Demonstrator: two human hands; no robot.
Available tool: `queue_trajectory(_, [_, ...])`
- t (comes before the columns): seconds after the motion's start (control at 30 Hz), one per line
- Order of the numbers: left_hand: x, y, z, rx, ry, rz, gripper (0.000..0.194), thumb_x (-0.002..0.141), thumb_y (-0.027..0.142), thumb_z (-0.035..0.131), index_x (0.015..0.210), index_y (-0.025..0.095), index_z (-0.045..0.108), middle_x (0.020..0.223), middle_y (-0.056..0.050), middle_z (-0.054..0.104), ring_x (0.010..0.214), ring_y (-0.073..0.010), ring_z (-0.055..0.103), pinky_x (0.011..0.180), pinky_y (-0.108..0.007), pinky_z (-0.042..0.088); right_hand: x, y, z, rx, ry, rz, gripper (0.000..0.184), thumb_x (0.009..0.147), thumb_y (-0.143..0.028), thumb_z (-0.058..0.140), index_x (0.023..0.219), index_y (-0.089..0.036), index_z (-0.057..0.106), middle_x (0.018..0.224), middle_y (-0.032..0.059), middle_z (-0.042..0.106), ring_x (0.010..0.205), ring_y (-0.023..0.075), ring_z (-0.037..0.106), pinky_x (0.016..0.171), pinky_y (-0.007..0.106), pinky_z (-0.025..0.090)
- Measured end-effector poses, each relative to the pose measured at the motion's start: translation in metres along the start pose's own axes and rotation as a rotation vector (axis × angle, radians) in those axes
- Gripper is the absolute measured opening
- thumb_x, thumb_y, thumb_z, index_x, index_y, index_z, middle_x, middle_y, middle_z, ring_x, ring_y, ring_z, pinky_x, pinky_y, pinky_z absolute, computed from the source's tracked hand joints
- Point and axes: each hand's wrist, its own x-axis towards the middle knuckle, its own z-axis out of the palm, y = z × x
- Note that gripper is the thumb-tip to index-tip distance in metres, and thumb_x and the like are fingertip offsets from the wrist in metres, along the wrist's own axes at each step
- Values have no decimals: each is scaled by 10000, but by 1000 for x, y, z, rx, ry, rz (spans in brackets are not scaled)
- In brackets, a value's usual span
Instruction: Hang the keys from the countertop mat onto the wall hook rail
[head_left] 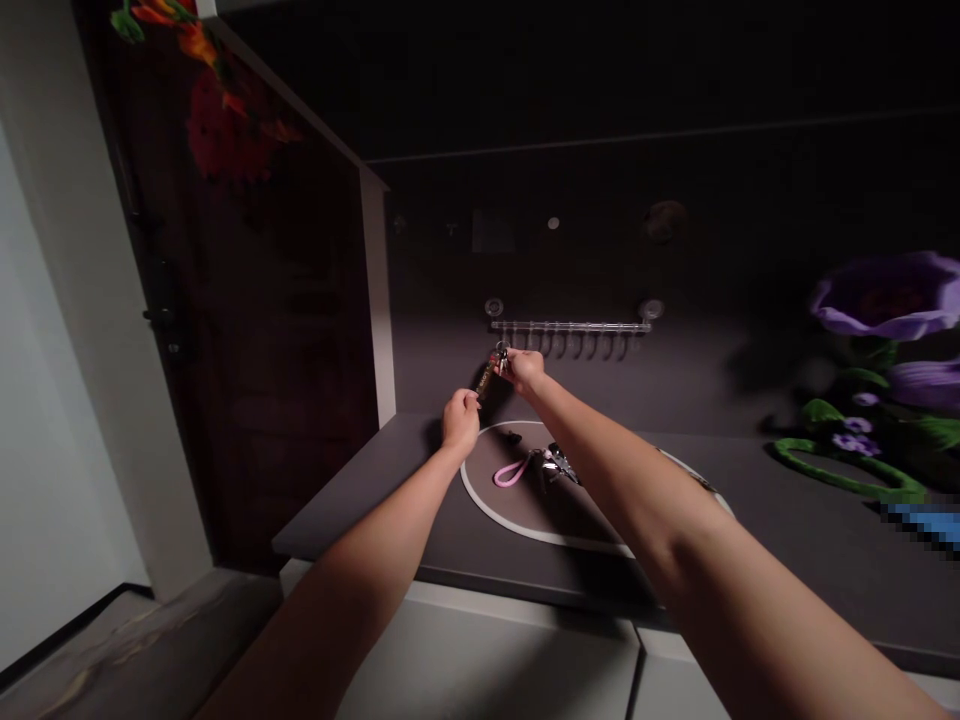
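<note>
My right hand (523,368) is raised to the left end of a clear wall hook rail (571,327), its fingers pinched on the ring of a key bunch (499,357). A brownish fob (485,379) hangs slanting from that ring, and my left hand (460,421), fingers closed, holds its lower end. Below the hands a dark round tray with a white rim (480,497) lies on the countertop. In it lie a pink loop strap (511,474) and a dark cluster of keys (555,464).
A dark countertop (390,520) tops white cabinets. A dark wooden door (247,330) with a handle stands at the left beside a white post. Purple flower decorations (885,300) with green stems sit at the right. The wall behind is dark.
</note>
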Motion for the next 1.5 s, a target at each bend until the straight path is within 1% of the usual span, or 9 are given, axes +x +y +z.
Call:
queue_trajectory(0.3, [-3, -1, 1, 82, -9, 74, 224, 832, 210, 346, 830, 164, 564, 735, -28, 619, 655, -121, 544, 665, -248, 417, 4, 8, -9, -65, -23, -4, 128, 760, -63, 496, 653, -133, 503, 452, -29, 516, 393, 58, 481, 441, 187, 446])
queue_trajectory(0.53, [-8, 2, 0, 189, -58, 170, 233, 843, 211, 355, 801, 168, 580, 748, -35, 629, 731, -137, 557, 727, -265, 418, 4, 7, -20, -120, -76, -73, 175, 735, -61, 487, 585, -145, 455, 400, -59, 421, 353, 32, 390, 386, 139, 344])
queue_trajectory(0.63, [-9, 0, 1, 211, -107, 208, 216, 836, 203, 375, 803, 165, 585, 755, -35, 629, 745, -136, 560, 735, -264, 424, 1, 7, -25, -120, -76, -74, 137, 717, -45, 506, 621, -140, 482, 465, -42, 478, 412, 35, 439, 434, 136, 377])
queue_trajectory(0.83, [-12, 0, 4, 232, -217, 248, 176, 807, 192, 433, 800, 155, 605, 808, -44, 640, 755, -129, 566, 736, -258, 435, -15, 9, -40, -247, 30, -51, 99, 708, -53, 539, 762, -136, 533, 626, -2, 569, 519, 53, 508, 548, 175, 430])
queue_trajectory(1.0, [-18, 7, 5, 306, -321, 266, 170, 774, 191, 483, 813, 146, 643, 831, -55, 658, 739, -131, 570, 715, -249, 439, -39, 14, -63, -521, -62, -103, 124, 721, -102, 541, 835, -117, 586, 745, 43, 637, 581, 72, 545, 586, 194, 435])
queue_trajectory(1.13, [-22, 11, 4, 375, -392, 292, 179, 764, 199, 509, 816, 147, 672, 847, -59, 671, 757, -138, 576, 725, -244, 437, -57, 19, -84, -951, -146, -282, 136, 743, -156, 539, 826, -129, 642, 801, 52, 676, 710, 109, 593, 674, 204, 433])
queue_trajectory(1.27, [-24, 11, 4, 432, -455, 312, 199, 768, 259, 532, 830, 156, 690, 839, -60, 676, 756, -147, 579, 717, -249, 433, -68, 24, -99, -1335, -241, -373, 190, 774, -188, 528, 893, -160, 673, 911, 72, 689, 854, 147, 614, 745, 204, 414])
queue_trajectory(1.37, [-24, 10, 5, 455, -484, 340, 195, 760, 273, 549, 823, 161, 696, 846, -59, 677, 769, -149, 579, 712, -244, 427, -70, 29, -106, -1494, -332, -389, 233, 791, -178, 500, 944, -178, 675, 978, 74, 681, 915, 162, 610, 766, 203, 403])
queue_trajectory(1.5, [-23, 6, 8, 496, -514, 344, 208, 735, 303, 580, 831, 159, 695, 837, -56, 670, 748, -144, 574, 677, -239, 422, -68, 34, -110, -1584, -417, -374, 243, 794, -199, 499, 961, -192, 676, 972, 68, 683, 910, 166, 613, 750, 198, 399])
